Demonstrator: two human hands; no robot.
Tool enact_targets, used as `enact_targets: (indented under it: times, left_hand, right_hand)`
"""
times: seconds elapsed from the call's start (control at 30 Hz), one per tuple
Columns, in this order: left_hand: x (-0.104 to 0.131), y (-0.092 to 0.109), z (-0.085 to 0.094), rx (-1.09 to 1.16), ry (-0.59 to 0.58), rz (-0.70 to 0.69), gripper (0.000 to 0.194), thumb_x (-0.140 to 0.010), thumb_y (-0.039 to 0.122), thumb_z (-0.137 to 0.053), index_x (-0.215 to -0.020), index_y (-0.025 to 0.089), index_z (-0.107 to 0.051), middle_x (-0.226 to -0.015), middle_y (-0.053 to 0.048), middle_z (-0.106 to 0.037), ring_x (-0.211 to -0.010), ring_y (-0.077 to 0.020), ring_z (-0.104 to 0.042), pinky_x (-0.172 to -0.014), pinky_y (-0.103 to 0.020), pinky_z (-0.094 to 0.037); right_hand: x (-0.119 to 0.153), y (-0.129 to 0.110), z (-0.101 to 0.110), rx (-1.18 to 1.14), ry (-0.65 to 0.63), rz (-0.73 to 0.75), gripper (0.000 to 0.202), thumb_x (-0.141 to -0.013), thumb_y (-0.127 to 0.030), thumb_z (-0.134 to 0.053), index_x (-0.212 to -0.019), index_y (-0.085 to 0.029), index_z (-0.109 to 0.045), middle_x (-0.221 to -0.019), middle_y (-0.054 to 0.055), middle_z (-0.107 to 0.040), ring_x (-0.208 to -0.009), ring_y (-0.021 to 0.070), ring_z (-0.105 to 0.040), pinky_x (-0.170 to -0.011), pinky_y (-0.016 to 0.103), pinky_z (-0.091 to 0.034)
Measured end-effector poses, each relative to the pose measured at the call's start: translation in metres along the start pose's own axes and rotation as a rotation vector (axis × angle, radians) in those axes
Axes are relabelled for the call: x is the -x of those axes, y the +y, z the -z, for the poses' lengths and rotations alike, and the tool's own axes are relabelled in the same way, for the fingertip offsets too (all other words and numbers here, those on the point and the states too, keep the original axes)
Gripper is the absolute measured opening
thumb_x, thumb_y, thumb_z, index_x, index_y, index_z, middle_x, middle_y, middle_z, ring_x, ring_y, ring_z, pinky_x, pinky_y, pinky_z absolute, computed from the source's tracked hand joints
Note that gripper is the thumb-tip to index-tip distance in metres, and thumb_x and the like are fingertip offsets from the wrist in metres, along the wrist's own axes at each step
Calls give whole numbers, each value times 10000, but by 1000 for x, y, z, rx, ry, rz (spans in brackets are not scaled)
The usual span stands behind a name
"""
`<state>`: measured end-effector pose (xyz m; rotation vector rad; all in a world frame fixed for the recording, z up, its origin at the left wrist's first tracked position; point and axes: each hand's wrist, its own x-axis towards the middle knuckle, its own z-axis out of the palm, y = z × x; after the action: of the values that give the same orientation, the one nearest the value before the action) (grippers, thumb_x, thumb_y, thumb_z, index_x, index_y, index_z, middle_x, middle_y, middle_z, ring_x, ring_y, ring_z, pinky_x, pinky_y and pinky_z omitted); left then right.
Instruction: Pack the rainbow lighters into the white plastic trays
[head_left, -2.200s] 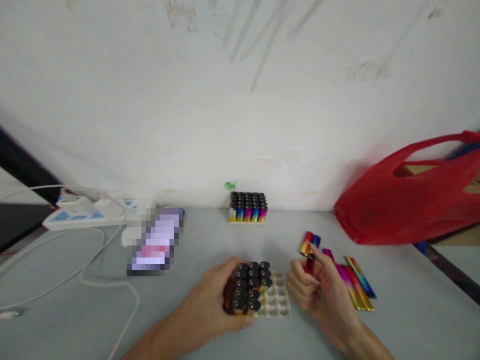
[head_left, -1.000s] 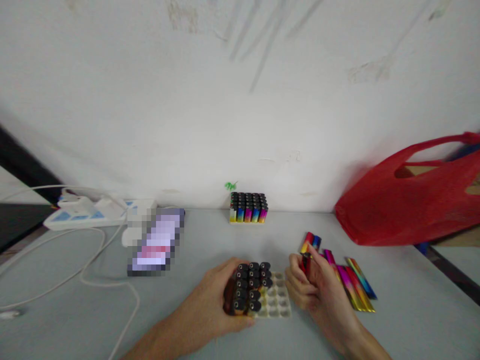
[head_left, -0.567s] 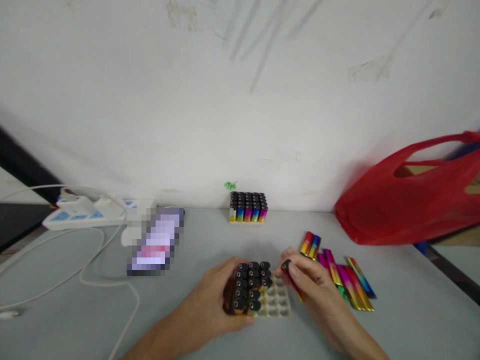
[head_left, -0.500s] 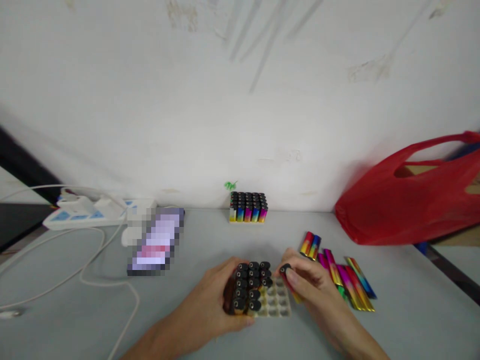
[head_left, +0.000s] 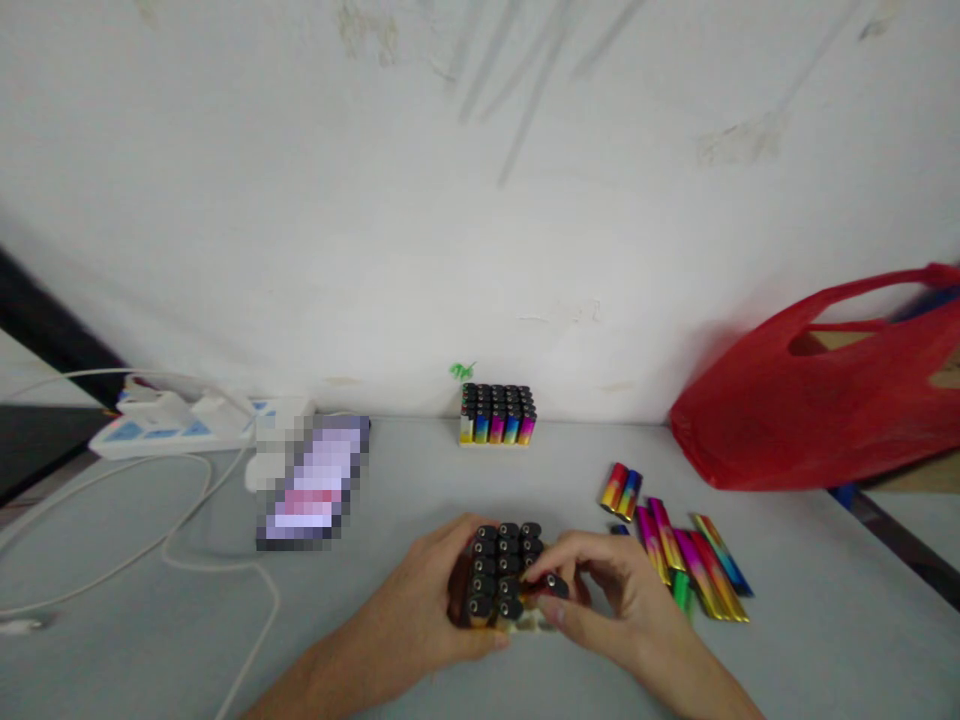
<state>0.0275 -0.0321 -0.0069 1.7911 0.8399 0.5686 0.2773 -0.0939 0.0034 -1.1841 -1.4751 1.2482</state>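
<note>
My left hand is wrapped around the left side of a pale holder tray filled in part with black-topped lighters. Several rows of them stand upright in its cells. Between the thumb and fingers of my right hand is a single lighter, its black top tilted to the right over the tray's right part. My fingers cover much of its body and many of the cells. To the right lie several shiny loose lighters in red, purple, gold, blue and green.
Against the wall stands a full block of lighters. A phone with a blurred screen lies at left, near a white power strip and a looping white cable. A red bag rests at the right back.
My right hand has moved left with the lighter, from beside the tray to over its cells. The left hand and the tray have stayed in place.
</note>
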Motion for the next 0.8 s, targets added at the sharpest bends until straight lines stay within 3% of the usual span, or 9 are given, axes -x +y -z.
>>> enact_targets:
  times: [0.23, 0.5, 0.73, 0.8]
  left_hand:
    - [1, 3, 0, 15, -10, 2, 618, -730, 155, -965, -1279, 276, -708, -1160, 20, -781, -1010, -234, -755, -837, -278, -568]
    - [1, 5, 1, 16, -3, 10, 624, -714, 148, -966, -1273, 260, -711, -1167, 13, -780, -1027, -244, -751, -854, -286, -572]
    - [1, 3, 1, -8, -16, 13, 636, -730, 186, -959, -1304, 266, -698, -1183, -6, -780, -1021, -258, -753, -844, -301, -573]
    - [1, 3, 1, -9, -5, 24, 638, -720, 180, -965, -1294, 268, -698, -1177, -2, -780, -1021, -258, -755, -852, -302, -574]
  right_hand:
    - [1, -4, -2, 66, 0, 29, 147, -899, -294, -877, -1042, -259, -875, -710, -41, -596, -658, 131, -528, -649, 274, -401]
    - [1, -7, -2, 127, -21, 54, 138, -834, -117, -769, -915, -213, -825, -716, -45, -574, -653, 129, -524, -643, 276, -387]
    - [1, -7, -3, 40, 25, 33, 269, -985, -331, -774, -1238, -240, -780, -794, -33, -571, -726, 163, -553, -686, 297, -448]
    - [-2, -6, -1, 64, 97, 18, 285, -1033, -416, -722, -1251, -235, -756, -823, -20, -591, -756, 182, -576, -707, 314, -468]
